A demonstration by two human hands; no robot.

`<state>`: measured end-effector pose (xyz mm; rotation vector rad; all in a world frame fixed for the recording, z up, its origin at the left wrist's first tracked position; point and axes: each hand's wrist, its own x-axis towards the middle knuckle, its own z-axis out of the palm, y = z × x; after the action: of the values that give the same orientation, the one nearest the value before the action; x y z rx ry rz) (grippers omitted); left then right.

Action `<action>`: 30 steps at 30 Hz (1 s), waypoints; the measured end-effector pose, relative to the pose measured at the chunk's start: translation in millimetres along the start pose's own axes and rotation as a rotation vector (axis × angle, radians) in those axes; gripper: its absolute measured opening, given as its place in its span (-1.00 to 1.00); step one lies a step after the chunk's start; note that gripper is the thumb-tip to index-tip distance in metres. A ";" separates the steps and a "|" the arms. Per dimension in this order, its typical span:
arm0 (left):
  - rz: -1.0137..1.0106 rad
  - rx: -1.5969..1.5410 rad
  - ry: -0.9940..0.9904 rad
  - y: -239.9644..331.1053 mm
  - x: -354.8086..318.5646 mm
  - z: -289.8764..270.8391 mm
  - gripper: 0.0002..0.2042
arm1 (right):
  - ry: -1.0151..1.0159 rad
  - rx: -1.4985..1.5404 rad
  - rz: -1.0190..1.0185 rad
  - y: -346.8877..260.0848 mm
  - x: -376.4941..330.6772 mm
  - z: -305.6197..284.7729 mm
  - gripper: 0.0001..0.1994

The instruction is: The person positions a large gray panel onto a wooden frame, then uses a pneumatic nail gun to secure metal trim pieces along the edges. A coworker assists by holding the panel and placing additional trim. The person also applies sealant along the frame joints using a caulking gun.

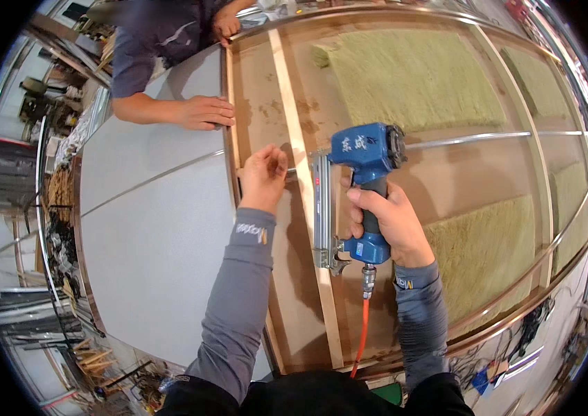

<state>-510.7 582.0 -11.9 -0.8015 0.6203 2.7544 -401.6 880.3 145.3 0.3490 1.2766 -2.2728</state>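
Nail gun (361, 147) glossy, magazine (322, 208) smooth metal; slat (292, 118) matt wood; insulation (411, 80) rough, fibrous.

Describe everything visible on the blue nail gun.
The blue pneumatic nail gun, seemingly painted metal, has a dark end cap, a black handle and a long silvery metal magazine. The person's bare right hand wraps the handle. A silvery coupling joins its base to an orange hose. Head uppermost, its magazine visually overlaps a pale wooden strip; contact is unclear.

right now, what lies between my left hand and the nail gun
Between the left hand and nail gun, the head view shows a wooden slat and metal rod.
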 end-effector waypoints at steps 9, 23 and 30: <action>0.362 -0.294 0.067 -27.5 24.3 22.3 0.23 | 0.068 -0.074 0.050 -18.7 -11.7 -4.1 -0.71; 0.327 0.214 0.274 -44.9 -37.0 44.7 -0.14 | -0.222 -0.598 0.110 -78.2 104.4 101.0 -0.76; 0.398 0.215 0.313 -53.8 -36.7 38.6 -0.30 | -0.212 -0.688 0.209 -82.7 150.1 137.1 -0.80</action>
<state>-481.6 644.3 19.7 -1.1776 1.2345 2.8451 -569.4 754.0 209.1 -0.0106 1.7069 -1.5288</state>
